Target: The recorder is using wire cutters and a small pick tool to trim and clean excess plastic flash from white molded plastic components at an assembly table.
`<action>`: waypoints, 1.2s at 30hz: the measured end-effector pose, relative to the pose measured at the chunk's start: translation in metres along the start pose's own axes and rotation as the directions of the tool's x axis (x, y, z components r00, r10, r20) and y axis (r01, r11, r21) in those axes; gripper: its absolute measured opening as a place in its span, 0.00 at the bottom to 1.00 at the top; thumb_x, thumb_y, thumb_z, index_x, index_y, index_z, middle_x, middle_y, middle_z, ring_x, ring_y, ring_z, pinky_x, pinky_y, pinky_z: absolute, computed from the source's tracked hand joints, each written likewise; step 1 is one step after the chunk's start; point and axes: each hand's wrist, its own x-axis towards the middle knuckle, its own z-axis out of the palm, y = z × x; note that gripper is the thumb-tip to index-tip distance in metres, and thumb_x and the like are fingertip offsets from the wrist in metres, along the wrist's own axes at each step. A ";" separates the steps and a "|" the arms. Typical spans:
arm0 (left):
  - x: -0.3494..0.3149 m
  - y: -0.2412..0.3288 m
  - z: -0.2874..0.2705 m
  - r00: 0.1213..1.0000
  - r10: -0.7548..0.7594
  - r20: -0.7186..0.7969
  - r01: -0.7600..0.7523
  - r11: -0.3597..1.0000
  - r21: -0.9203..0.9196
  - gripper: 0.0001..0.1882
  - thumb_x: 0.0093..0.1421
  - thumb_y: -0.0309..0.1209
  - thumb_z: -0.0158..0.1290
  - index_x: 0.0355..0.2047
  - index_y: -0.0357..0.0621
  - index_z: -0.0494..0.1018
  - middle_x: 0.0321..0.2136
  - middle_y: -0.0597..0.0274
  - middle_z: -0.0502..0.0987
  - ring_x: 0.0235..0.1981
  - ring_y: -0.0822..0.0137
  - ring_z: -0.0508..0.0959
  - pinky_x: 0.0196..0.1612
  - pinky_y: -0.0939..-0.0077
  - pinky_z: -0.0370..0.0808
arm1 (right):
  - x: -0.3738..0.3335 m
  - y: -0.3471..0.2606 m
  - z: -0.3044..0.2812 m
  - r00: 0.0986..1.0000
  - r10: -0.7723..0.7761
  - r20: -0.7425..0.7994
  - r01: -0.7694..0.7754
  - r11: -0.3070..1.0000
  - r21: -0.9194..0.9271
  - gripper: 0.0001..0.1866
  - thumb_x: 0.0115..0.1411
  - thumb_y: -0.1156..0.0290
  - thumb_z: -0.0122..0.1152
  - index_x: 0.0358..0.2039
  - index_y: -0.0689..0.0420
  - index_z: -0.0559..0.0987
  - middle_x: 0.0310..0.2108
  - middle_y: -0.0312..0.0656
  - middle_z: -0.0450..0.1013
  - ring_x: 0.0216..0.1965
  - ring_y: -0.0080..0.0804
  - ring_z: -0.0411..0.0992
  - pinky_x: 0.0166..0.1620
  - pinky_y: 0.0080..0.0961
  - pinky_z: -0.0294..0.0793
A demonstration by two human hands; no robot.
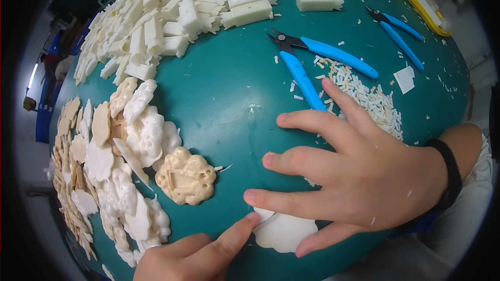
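A flat white scalloped plastic piece [286, 232] lies on the green table near the front, partly covered by my right hand. My right hand [359, 177] is spread wide over the table, fingers apart, its index finger across the far edge of this piece and its thumb at the right edge. From the lower edge comes my left hand [192, 257], index finger stretched to the piece's left edge; its other fingers are bent and partly hidden. A beige scalloped plastic piece [186, 176] with a molded face lies just beyond the left hand.
White and beige scalloped pieces [138, 135] are heaped at the left. Many cream block-shaped parts [190, 13] are piled at the back. Blue-handled nippers [307, 54] lie by small plastic clippings [372, 96]; a second pair [401, 39] and a yellow-edged case [427, 10] are farther right.
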 end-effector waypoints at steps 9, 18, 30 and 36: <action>0.005 -0.007 0.002 0.991 -0.112 0.079 0.118 0.990 -0.082 0.22 0.64 0.18 0.54 0.58 0.45 0.78 0.43 0.41 0.82 0.36 0.50 0.84 0.41 0.68 0.78 | -0.001 0.000 -0.001 1.000 -0.017 0.010 0.017 1.000 0.008 0.38 0.49 0.33 0.68 0.59 0.34 0.80 0.52 0.40 0.71 0.60 0.54 0.66 0.60 0.77 0.58; 0.006 0.000 -0.004 0.996 -0.065 0.061 0.061 0.996 0.071 0.22 0.65 0.21 0.55 0.59 0.48 0.77 0.36 0.44 0.82 0.32 0.47 0.83 0.36 0.64 0.78 | -0.001 0.005 -0.003 0.999 -0.032 0.027 0.032 0.999 0.002 0.37 0.51 0.33 0.67 0.60 0.35 0.80 0.52 0.42 0.71 0.60 0.54 0.65 0.61 0.78 0.57; 0.033 -0.044 0.003 0.976 0.214 0.051 -0.209 0.974 -0.090 0.18 0.65 0.29 0.58 0.56 0.50 0.80 0.27 0.45 0.81 0.26 0.50 0.82 0.32 0.66 0.78 | -0.004 0.012 0.006 0.997 -0.060 -0.057 0.059 0.998 -0.022 0.37 0.56 0.37 0.67 0.56 0.52 0.76 0.54 0.43 0.69 0.61 0.49 0.64 0.66 0.71 0.52; 0.020 -0.037 -0.005 0.983 0.181 -0.014 -0.180 0.966 -0.188 0.16 0.66 0.30 0.58 0.54 0.47 0.80 0.28 0.52 0.82 0.24 0.62 0.78 0.32 0.70 0.75 | -0.001 0.009 0.005 0.978 -0.155 -0.138 0.157 0.988 0.007 0.33 0.63 0.50 0.65 0.61 0.57 0.71 0.50 0.44 0.71 0.57 0.44 0.67 0.68 0.54 0.54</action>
